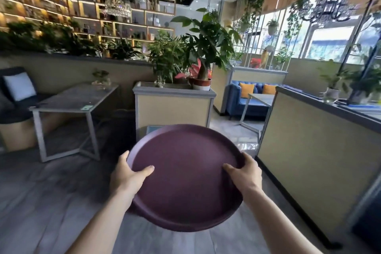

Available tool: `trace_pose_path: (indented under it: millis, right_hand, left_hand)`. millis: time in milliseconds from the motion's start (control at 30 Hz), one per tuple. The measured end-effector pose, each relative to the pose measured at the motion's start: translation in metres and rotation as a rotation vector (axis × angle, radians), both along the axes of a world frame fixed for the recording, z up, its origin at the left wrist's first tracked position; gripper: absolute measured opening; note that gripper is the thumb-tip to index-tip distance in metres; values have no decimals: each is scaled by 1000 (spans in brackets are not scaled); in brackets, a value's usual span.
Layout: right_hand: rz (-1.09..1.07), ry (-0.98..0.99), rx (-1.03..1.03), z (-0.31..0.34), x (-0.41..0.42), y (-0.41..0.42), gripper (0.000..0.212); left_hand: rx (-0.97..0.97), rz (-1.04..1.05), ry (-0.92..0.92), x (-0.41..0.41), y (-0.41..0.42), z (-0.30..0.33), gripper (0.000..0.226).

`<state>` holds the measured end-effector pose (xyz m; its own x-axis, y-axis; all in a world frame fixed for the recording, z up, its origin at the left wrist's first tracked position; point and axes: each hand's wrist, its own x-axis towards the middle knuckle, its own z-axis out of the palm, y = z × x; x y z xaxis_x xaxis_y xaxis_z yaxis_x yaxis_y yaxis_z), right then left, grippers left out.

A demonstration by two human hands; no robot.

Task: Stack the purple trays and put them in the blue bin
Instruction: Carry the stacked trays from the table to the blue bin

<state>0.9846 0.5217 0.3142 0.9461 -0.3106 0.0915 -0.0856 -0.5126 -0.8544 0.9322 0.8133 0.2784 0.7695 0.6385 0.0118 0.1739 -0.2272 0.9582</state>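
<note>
A round purple tray (185,175) is held level in front of me, above the floor. A second rim shows under its near left edge, so it looks like a stack of trays. My left hand (127,177) grips the left rim with the thumb on top. My right hand (243,173) grips the right rim the same way. A bluish corner (152,129) peeks out just beyond the tray's far edge; I cannot tell if it is the blue bin.
A beige planter box (173,109) with potted plants stands straight ahead. A grey table (74,99) with a dark chair is at the left. A long beige counter (319,150) runs along the right. A blue sofa (247,99) lies beyond, past an open aisle.
</note>
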Motion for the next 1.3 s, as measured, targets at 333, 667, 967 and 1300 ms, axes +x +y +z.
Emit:
trace_pose_path:
  millis: [333,667,967,1300]
  right_hand:
    - [70,14,36,-5,168,4,71]
    - [141,37,31,-3,321,19,69]
    - [112,127,30,-51,457,80,66]
    - [13,295,-68,-121,605,143,48]
  left_hand:
    - [3,33,-10,159,1,-5,102]
    - [-8,111,7,293,9,-3,100]
    - [-46,110,56,417,63,-63,101]
    - [-78,57,232,567,136,-134,97]
